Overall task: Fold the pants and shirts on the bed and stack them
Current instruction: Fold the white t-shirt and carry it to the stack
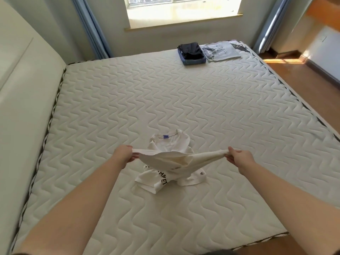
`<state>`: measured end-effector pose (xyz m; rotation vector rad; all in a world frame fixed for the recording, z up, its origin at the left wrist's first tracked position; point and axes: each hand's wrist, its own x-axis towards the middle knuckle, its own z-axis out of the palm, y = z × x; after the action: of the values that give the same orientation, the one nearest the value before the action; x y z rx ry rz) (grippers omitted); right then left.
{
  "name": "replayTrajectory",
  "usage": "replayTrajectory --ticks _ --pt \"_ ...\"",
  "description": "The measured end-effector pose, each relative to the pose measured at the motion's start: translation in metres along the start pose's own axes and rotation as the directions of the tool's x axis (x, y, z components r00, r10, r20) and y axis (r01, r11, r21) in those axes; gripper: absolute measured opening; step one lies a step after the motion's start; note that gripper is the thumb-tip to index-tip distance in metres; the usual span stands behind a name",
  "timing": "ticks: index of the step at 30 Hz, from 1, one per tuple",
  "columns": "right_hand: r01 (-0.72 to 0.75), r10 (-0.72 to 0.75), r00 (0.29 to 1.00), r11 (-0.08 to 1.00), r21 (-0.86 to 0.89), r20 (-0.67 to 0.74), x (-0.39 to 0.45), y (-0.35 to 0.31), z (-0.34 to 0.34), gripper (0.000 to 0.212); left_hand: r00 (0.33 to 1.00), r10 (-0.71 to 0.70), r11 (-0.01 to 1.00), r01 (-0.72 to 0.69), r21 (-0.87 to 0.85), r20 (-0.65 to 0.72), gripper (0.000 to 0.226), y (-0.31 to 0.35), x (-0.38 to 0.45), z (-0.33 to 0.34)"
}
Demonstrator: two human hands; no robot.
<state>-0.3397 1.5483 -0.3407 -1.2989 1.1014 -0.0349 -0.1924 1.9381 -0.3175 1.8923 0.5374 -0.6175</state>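
Note:
A white T-shirt (pixel 171 161) with black lettering lies half folded near the front middle of the quilted white mattress (pixel 184 100), its collar pointing away from me. My left hand (pixel 127 153) pinches one corner of its lifted edge, and my right hand (pixel 237 156) pinches the other corner, stretching the fabric between them above the rest of the shirt. At the far side of the bed sits a stack of folded dark pants (pixel 191 53), and beside it to the right a stack of folded grey shirts (pixel 220 50).
A padded cream headboard (pixel 24 92) runs along the left. A window (pixel 182 10) with blue curtains (pixel 92 28) faces me beyond the bed. Wooden floor (pixel 301 85) lies to the right of the mattress edge.

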Motion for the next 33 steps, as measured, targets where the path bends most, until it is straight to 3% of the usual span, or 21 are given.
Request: replayTrajectory --ticks 4,7,13,18,21,24,27,29,31,33 --pt "0.173 -0.188 0.978 0.971 0.164 0.085 0.016 -0.111 0.038 0.027 0.986 0.139 0.970 -0.154 -0.190 -0.089 0.018 0.105 0.025 -0.020" --pt "0.294 -0.331 0.937 0.921 0.255 0.114 0.022 -0.209 0.058 0.025 0.956 0.253 0.919 -0.286 -0.273 -0.149 0.026 0.194 0.036 -0.047" --pt "0.435 -0.462 0.887 0.835 0.337 0.000 0.043 -0.377 0.031 0.020 0.874 0.357 0.779 -0.473 -0.411 -0.330 0.026 0.338 0.021 -0.134" --pt "0.514 -0.496 0.857 0.803 0.301 -0.139 0.025 -0.434 0.017 0.018 0.805 0.498 0.704 -0.593 -0.391 -0.324 0.022 0.396 -0.013 -0.178" --pt "0.563 -0.558 0.821 0.761 0.321 -0.118 0.023 -0.428 0.020 0.009 0.816 0.488 0.729 -0.576 -0.368 -0.310 0.015 0.387 -0.023 -0.181" --pt "0.512 -0.511 0.854 0.797 0.320 -0.094 0.036 -0.390 0.017 0.003 0.882 0.395 0.824 -0.464 -0.326 -0.256 0.017 0.339 -0.015 -0.168" --pt "0.368 -0.367 0.929 0.893 0.261 -0.055 0.059 -0.317 0.010 0.003 0.965 0.229 0.927 -0.256 -0.274 -0.128 0.023 0.253 0.003 -0.146" --pt "0.275 -0.272 0.961 0.947 0.165 -0.037 0.078 -0.251 -0.002 0.017 0.996 0.073 0.970 -0.081 -0.228 -0.043 0.027 0.181 0.015 -0.129" --pt "0.140 -0.137 0.990 0.985 0.099 -0.036 0.089 -0.182 -0.015 0.016 0.997 -0.073 0.983 0.073 -0.172 0.004 0.029 0.107 0.025 -0.112" --pt "-0.002 0.004 0.999 0.998 0.056 -0.040 0.096 -0.117 -0.026 0.003 0.984 -0.180 0.971 0.178 -0.162 0.001 0.028 0.039 0.032 -0.092"
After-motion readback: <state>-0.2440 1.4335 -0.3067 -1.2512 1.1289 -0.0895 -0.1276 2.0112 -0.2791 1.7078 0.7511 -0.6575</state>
